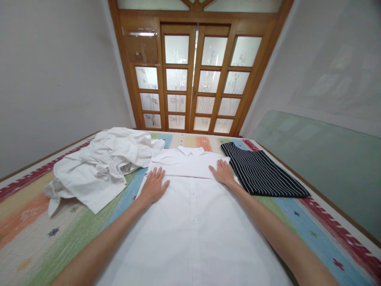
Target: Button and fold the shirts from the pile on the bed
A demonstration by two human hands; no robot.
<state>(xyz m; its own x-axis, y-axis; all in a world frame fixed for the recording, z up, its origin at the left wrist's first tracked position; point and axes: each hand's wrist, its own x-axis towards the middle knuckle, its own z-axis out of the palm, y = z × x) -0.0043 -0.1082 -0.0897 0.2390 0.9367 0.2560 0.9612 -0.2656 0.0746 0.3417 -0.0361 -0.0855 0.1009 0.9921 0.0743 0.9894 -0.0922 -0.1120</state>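
A white button-up shirt lies front side up in the middle, its collar at the far end and its buttons running down the centre. Across its upper chest the sleeves appear to lie folded over in a flat band. My left hand rests on the left side of the shirt near this band, fingers spread. On the band's right end lies my right hand, flat with fingers stretched out. Neither hand grips anything.
A crumpled heap of white cloth lies at left. To the right is a folded black garment with white stripes. Everything rests on a colourful patterned sheet. Beyond stand wooden doors with glass panes; a pale green panel borders the right.
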